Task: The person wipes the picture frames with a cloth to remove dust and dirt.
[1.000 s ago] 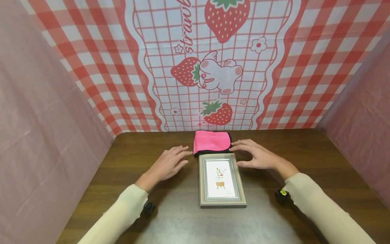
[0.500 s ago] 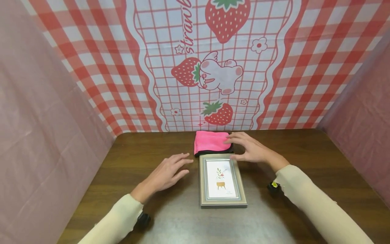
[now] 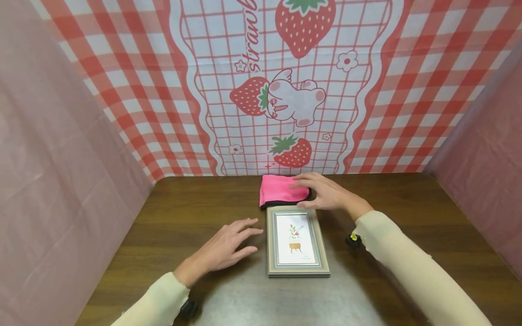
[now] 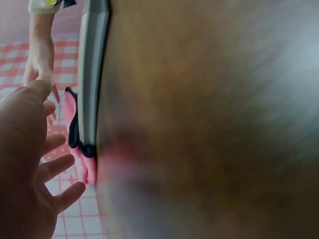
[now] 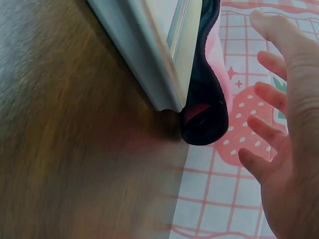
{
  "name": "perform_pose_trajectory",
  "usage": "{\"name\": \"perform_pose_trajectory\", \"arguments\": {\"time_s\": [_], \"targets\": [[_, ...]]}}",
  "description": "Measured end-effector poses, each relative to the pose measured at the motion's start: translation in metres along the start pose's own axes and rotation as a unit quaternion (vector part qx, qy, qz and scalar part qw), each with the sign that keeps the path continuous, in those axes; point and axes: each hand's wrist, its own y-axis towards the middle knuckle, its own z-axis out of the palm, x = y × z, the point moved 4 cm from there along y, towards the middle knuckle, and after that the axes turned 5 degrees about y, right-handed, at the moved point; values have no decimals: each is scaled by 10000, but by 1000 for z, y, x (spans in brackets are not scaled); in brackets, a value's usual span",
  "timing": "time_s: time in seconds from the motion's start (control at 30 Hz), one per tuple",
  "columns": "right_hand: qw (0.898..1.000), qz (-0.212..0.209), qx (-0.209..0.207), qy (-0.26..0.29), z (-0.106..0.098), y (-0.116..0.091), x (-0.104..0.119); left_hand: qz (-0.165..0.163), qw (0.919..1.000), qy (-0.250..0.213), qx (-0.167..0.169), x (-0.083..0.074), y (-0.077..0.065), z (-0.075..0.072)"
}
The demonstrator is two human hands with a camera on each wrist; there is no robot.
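Note:
A picture frame [image 3: 272, 244] with a potted-plant print lies face up on the wooden table. Behind it is a folded pink cloth [image 3: 277, 189] with black edging, right up against the frame's far end. My right hand [image 3: 326, 192] hovers over the cloth's right side, fingers spread and slightly bent, holding nothing. To the left of the frame, my left hand [image 3: 222, 246] is held with loose fingers pointing at its side edge, also holding nothing. The left wrist view shows the frame's side [image 4: 90, 74] beyond the fingers. In the right wrist view, the cloth's black edge [image 5: 207, 119] shows near the fingertips.
The brown table [image 3: 183, 199] ends at a red-and-white checked backdrop [image 3: 163, 90] printed with strawberries. Pink fabric walls [image 3: 61, 181] close off both sides. Each wrist carries a dark camera [image 3: 353, 241] below the sleeve.
My right hand has moved left and away from me, from beside the cloth to above it. My left hand has come nearer to me along the frame's left side. Frame and cloth have stayed put.

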Motion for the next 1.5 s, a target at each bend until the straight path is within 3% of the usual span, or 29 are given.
{"name": "perform_pose_trajectory", "arguments": {"time_s": [0.17, 0.37, 0.63, 0.9, 1.2, 1.5], "targets": [[9999, 9, 47, 96, 2, 9, 2, -51, 9995, -141, 283, -6, -4, 8], [9999, 28, 142, 19, 4, 20, 2, 14, 9991, -347, 245, -17, -6, 12], [9987, 122, 490, 21, 13, 29, 3, -348, 9927, -1096, 370, -28, -5, 22], [9979, 77, 630, -87, 20, 37, 5, -233, 9939, -986, 424, -34, -4, 27], [9929, 470, 1053, -308, 25, 38, 0, -157, 9957, -735, 539, -35, -3, 28], [9900, 618, 1261, -118, 30, 40, -5, -49, 9967, -632, 500, -37, 2, 30]]}}
